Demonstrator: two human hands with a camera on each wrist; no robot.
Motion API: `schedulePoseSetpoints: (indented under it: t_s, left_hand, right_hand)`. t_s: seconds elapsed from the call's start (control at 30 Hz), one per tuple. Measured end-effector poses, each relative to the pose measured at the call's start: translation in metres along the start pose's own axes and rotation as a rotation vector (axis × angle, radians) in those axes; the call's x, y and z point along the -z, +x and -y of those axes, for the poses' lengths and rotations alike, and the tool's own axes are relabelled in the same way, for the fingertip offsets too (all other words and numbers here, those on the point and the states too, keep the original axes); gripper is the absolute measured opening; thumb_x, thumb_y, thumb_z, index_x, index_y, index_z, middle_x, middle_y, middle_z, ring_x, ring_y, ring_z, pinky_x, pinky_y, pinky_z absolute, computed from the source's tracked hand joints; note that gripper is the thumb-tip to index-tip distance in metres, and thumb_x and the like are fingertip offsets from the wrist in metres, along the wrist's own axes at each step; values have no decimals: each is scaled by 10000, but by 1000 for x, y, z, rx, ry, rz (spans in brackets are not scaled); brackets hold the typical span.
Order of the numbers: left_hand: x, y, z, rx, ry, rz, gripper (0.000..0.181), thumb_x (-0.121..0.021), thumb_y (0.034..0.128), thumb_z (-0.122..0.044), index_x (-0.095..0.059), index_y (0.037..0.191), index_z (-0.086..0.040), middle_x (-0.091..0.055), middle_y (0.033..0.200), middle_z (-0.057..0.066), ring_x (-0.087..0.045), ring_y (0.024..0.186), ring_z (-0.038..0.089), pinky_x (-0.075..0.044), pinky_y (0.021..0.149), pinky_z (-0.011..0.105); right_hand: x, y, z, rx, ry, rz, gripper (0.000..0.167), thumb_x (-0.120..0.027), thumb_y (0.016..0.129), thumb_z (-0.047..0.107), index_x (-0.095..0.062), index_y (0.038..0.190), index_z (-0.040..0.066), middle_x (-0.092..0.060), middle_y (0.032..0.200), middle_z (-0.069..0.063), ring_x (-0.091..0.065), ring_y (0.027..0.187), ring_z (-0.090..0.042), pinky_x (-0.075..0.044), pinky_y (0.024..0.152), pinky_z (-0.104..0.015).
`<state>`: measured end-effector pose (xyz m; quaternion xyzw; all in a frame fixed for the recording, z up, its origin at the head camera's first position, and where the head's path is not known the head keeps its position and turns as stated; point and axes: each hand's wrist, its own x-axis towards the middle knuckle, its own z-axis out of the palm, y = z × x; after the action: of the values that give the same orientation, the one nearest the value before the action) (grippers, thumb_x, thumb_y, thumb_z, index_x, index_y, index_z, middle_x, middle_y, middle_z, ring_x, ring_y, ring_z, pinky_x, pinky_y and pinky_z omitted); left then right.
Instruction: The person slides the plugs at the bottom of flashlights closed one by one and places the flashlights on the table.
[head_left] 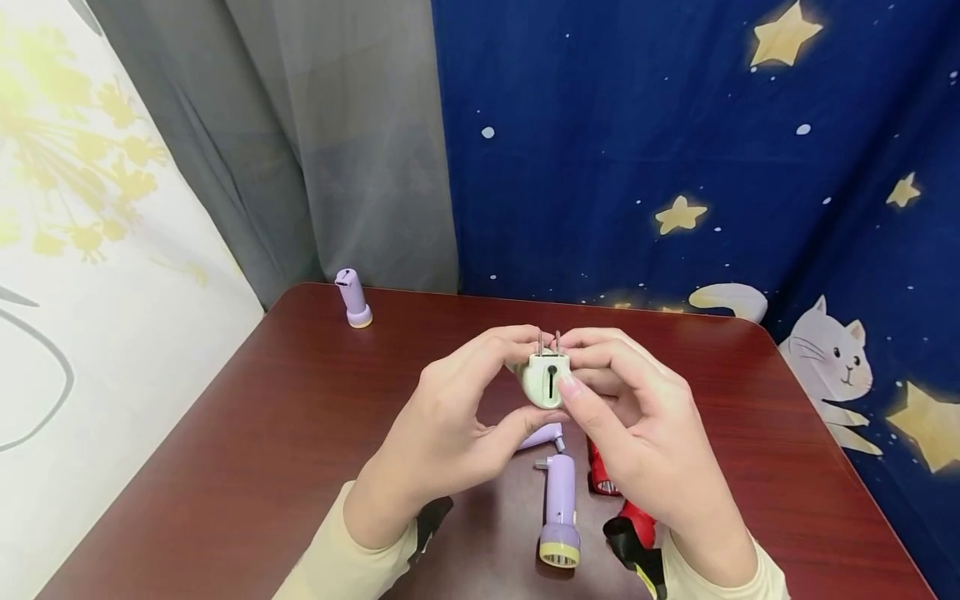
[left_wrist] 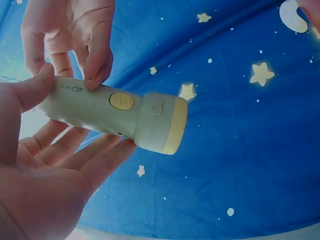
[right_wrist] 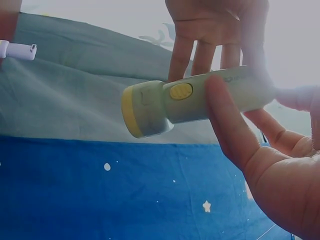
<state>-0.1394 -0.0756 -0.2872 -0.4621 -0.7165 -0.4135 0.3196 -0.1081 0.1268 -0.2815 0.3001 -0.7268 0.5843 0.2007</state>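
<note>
A pale green flashlight [head_left: 536,387] with a yellow rim and a yellow switch [left_wrist: 121,101] is held up above the table by both hands. Its tail end faces the head camera, with two metal plug prongs [head_left: 549,343] sticking up and a dark slot in the end face. My left hand [head_left: 450,425] grips the body between thumb and fingers. From the other side my right hand [head_left: 660,417] pinches it, thumb against the end face beside the slot. In the right wrist view the flashlight [right_wrist: 195,100] lies sideways, its head pointing left.
One purple flashlight [head_left: 352,298] stands on its head at the table's [head_left: 300,450] far left corner. Below the hands lie another purple flashlight [head_left: 560,500], a partly hidden purple one [head_left: 542,436], and red flashlights [head_left: 602,471] partly covered by the right hand. Curtains [head_left: 600,150] hang behind.
</note>
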Motion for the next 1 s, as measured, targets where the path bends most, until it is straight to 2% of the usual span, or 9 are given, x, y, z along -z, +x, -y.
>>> schedulePoseSetpoints:
  t_s: [0.23, 0.33, 0.47, 0.57, 1.0]
  left_hand:
    - [0, 1, 0, -8, -12, 11, 434, -889, 831, -46, -644, 1184, 5, -718, 1266, 165, -717, 1192, 230, -589, 1063, 305]
    - [0, 2, 0, -13, -10, 14, 422, -884, 836, -46, -642, 1178, 4, -714, 1263, 166, -712, 1192, 227, -583, 1069, 299]
    - [0, 2, -1, -17, -5, 23, 400, -863, 849, -32, -635, 1177, 1, -709, 1269, 164, -706, 1197, 224, -576, 1080, 298]
    - [0, 2, 0, -19, 3, 33, 397, -854, 850, -24, -632, 1179, -1, -709, 1284, 160, -708, 1207, 235, -576, 1082, 308]
    - [0, 1, -2, -15, 21, 59, 386, -849, 856, -38, -639, 1180, -18, -711, 1295, 138, -698, 1218, 214, -575, 1076, 291]
  right_hand:
    - [1, 0, 1, -22, -28, -7, 245, -647, 960, -112, -738, 1132, 37, -669, 1265, -168, -757, 982, -108, -636, 840, -197]
    - [1, 1, 1, -42, -49, -9, 203, -650, 962, -106, -737, 1076, 37, -671, 1252, -165, -722, 1065, -112, -632, 852, -192]
    - [0, 2, 0, -13, -38, -18, 186, -649, 967, -99, -742, 1030, 49, -680, 1234, -155, -701, 1118, -126, -625, 880, -186]
    - [-2, 2, 0, 9, -17, -23, 191, -644, 971, -99, -743, 1037, 50, -681, 1230, -162, -726, 1071, -124, -627, 873, -187]
    - [-4, 1, 2, -1, -36, -31, 176, -663, 967, -97, -724, 1013, 62, -685, 1209, -94, -761, 945, -132, -652, 822, -227]
